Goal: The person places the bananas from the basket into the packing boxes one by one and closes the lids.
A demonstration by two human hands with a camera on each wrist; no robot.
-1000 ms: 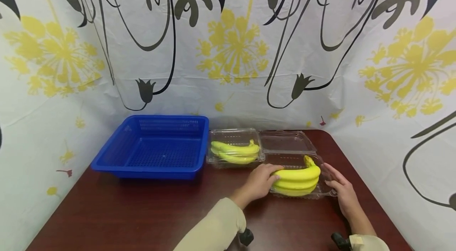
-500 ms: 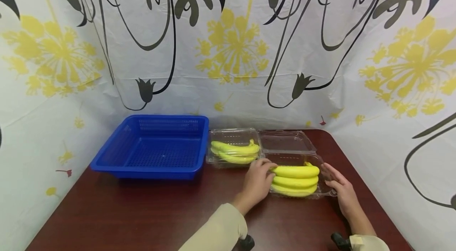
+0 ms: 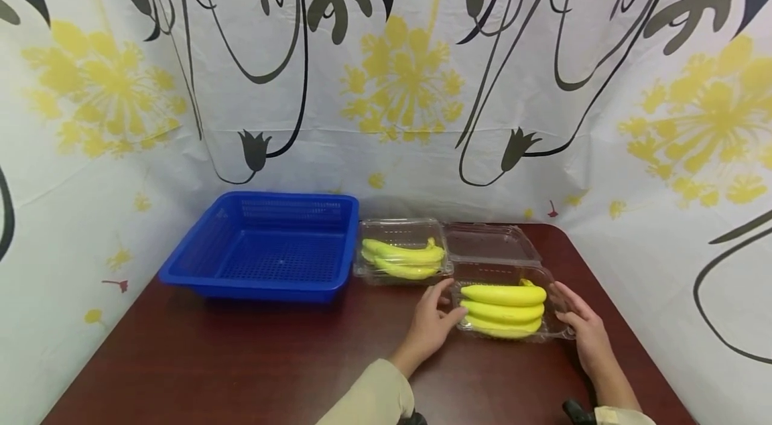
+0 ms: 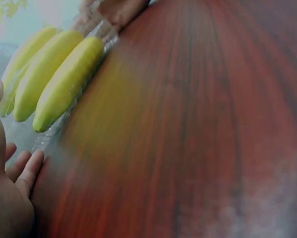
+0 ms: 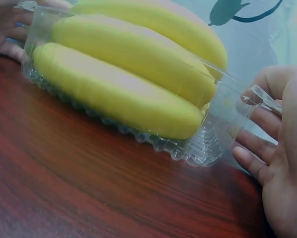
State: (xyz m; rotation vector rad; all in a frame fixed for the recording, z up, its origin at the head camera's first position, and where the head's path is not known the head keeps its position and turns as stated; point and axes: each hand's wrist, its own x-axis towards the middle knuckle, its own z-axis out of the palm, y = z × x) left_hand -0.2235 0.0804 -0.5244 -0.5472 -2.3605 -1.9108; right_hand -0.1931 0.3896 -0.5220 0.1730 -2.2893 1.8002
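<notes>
A bunch of bananas (image 3: 503, 311) lies in a clear plastic clamshell container (image 3: 551, 328) at the right of the table, seen close up in both wrist views. The container's lid (image 3: 491, 244) is folded back behind it. At its left end is my left hand (image 3: 427, 324), fingers and thumb spread loosely around the corner, holding nothing; the thumb tip reaches the rim. My right hand (image 3: 594, 338) holds the right rim, thumb on top and the other fingers along the outer wall (image 5: 232, 119).
A second clear container (image 3: 404, 224) with bananas (image 3: 407, 257) inside stands behind and to the left, its lid down. Left of it sits a blue plastic basket (image 3: 259, 287). A patterned cloth (image 3: 410, 170) hangs behind the reddish-brown table (image 3: 253, 365).
The left hand has let go of the bananas and drawn back to the container's left end. The bananas have settled flat in the container. My right hand stays at the rim.
</notes>
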